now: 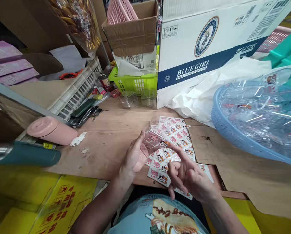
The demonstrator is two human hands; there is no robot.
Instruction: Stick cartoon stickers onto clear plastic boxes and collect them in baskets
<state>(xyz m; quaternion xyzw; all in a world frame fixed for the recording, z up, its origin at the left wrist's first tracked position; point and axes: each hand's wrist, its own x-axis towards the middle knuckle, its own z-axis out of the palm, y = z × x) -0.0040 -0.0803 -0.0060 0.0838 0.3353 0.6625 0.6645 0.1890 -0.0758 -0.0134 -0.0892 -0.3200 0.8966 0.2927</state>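
My left hand [136, 155] is closed on a small clear plastic box [152, 145], thumb at its near left edge. On the box shows a clear sticker with pink lettering and a cartoon cat. The extended index finger of my right hand [189, 173] touches the box's right side by the cat print. The other right fingers are loosely bent and apart, with nothing visible in them. Under both hands lie overlapping sticker sheets [178, 137] with rows of cats and pink lettering. Another clear piece [157, 121] rests at their top left edge.
A blue basket [220, 122] heaped with clear boxes stands right. Behind are a white beer carton [184, 42], a green basket [133, 83] and two clear boxes [129, 100]. Keys [96, 112], a pink bottle [51, 130] and a teal bottle [33, 154] lie left.
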